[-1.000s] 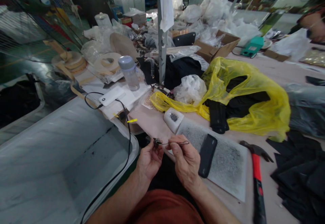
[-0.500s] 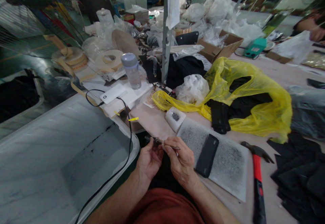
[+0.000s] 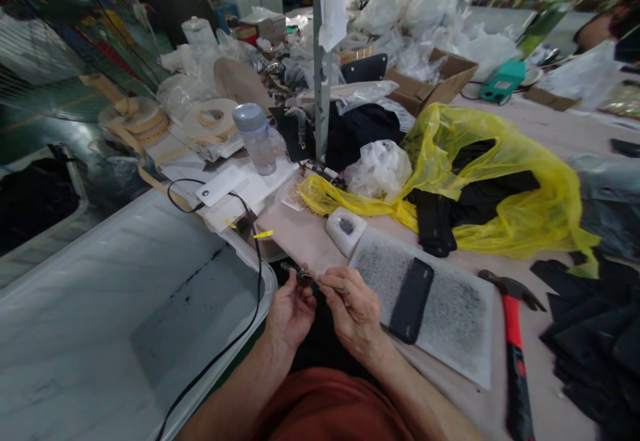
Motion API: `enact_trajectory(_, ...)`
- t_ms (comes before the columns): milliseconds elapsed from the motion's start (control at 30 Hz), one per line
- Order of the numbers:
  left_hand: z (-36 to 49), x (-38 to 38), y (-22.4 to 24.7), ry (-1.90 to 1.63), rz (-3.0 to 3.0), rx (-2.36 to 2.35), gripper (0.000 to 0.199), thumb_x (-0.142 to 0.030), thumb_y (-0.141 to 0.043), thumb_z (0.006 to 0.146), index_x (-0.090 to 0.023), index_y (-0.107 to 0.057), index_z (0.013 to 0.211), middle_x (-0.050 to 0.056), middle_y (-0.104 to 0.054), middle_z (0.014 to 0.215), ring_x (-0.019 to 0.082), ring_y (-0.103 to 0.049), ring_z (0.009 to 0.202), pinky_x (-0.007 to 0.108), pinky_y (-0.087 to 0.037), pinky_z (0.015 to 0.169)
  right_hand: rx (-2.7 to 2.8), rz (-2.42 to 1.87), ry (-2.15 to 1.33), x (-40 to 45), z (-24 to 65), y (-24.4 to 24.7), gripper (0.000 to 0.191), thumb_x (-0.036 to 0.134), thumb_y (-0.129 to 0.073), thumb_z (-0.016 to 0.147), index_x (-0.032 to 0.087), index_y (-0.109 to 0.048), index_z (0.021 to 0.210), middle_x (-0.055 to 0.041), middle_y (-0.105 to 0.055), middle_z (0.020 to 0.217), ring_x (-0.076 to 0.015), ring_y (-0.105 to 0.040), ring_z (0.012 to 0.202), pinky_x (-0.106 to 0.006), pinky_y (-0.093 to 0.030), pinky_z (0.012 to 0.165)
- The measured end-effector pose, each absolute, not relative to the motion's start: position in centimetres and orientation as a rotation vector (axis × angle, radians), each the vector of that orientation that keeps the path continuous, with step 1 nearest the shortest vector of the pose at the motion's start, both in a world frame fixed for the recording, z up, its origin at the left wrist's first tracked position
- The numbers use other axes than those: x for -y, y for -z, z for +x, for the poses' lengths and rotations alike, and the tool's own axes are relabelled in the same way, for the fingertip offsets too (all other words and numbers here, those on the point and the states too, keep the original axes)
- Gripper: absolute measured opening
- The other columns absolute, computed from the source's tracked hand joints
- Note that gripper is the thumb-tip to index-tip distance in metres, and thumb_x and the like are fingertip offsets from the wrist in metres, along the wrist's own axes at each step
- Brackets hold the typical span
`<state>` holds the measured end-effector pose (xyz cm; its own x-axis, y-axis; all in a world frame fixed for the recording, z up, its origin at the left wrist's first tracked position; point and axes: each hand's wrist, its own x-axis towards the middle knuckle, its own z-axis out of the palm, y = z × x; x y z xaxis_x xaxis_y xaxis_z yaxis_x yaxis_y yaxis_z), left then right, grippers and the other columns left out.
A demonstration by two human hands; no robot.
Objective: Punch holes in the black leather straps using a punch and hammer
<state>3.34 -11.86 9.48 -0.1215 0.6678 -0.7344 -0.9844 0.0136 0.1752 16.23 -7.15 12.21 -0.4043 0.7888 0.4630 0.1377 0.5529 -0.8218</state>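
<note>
Near the table's front edge, my left hand [image 3: 291,311] is closed on a small dark metal piece [image 3: 303,277], which sticks out above the fingertips. Just to its right, my right hand [image 3: 353,304] pinches a thin tool [image 3: 341,289], its tip pointing at the metal piece. What exactly the piece is, I cannot make out. Right of my hands lies a speckled white board [image 3: 457,321] with a dark flat case [image 3: 411,301] on it. A small white block [image 3: 345,230] with a dark smudge touches the board's upper left corner.
A hammer [image 3: 513,334] and black pieces [image 3: 600,341] lie at the right. Behind the board is a yellow bag [image 3: 550,208] with black items. A large white bin [image 3: 80,294] stands at the left, a cable [image 3: 225,351] over its rim. A bottle [image 3: 257,141] stands beyond.
The view has shifted slightly. My right hand and the thin tool have drawn back a little from the metal piece, which is tilted differently in my left hand.
</note>
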Motion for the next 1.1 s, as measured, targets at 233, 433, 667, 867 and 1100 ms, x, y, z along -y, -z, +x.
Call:
enact_trajectory(233, 3.2, 11.8, -9.4, -1.492, -0.498, -0.748, 0.031, -0.026, -0.041, 0.099, -0.011, -0.068, 0.096, 0.004, -0.069, 0.073, 0.006, -0.059, 0.050, 0.014, -0.051, 0.047, 1.940, -0.747, -0.767, 7.6, 15.7, -11.5, 0.020, 0.011, -0.052, 0.088, 0.021, -0.063, 0.102, -0.0054, -0.065, 0.091, -0.0172, -0.058, 0.083, -0.035, -0.046, 0.076)
enact_trajectory(433, 3.3, 11.6, -9.6, -1.484, -0.517, -0.775, 0.032, -0.026, -0.041, 0.099, -0.009, -0.067, 0.094, 0.004, -0.068, 0.071, 0.004, -0.055, 0.047, 0.013, -0.048, 0.044, 1.840, -0.854, -0.972, 7.5, 15.3, -11.5, 0.015, 0.015, -0.054, 0.089, 0.021, -0.066, 0.094, -0.0032, -0.068, 0.086, -0.0165, -0.062, 0.081, -0.032, -0.046, 0.076)
enact_trajectory(667, 3.7, 11.4, -9.8, -1.481, -0.496, -0.752, 0.037, -0.029, -0.038, 0.100, -0.008, -0.068, 0.096, 0.003, -0.068, 0.069, 0.003, -0.050, 0.043, 0.013, -0.047, 0.045, 1.695, -0.858, -0.984, 7.9, 15.2, -11.7, 0.016, 0.014, -0.052, 0.088, 0.022, -0.065, 0.094, -0.0028, -0.069, 0.086, -0.0162, -0.063, 0.081, -0.032, -0.046, 0.077)
enact_trajectory(867, 3.7, 11.3, -9.5, -1.512, -0.447, -0.783, 0.023, -0.026, -0.052, 0.094, -0.011, -0.069, 0.097, 0.000, -0.065, 0.063, 0.001, -0.039, 0.036, 0.012, -0.039, 0.038, 1.754, -0.910, -1.016, 7.7, 15.1, -10.9, 0.014, 0.014, -0.054, 0.086, 0.021, -0.065, 0.091, -0.0019, -0.067, 0.081, -0.0160, -0.060, 0.076, -0.031, -0.044, 0.072)
enact_trajectory(1100, 3.4, 12.1, -8.3, -1.564, -0.165, -0.892, 0.028, -0.030, -0.069, 0.082, -0.018, -0.067, 0.108, 0.002, -0.071, 0.081, 0.000, -0.040, 0.038, 0.013, -0.036, 0.038, 1.665, -0.696, -0.932, 8.5, 15.9, -11.9, 0.018, 0.007, -0.051, 0.084, 0.020, -0.060, 0.091, -0.0016, -0.065, 0.078, -0.0149, -0.060, 0.075, -0.032, -0.045, 0.074)
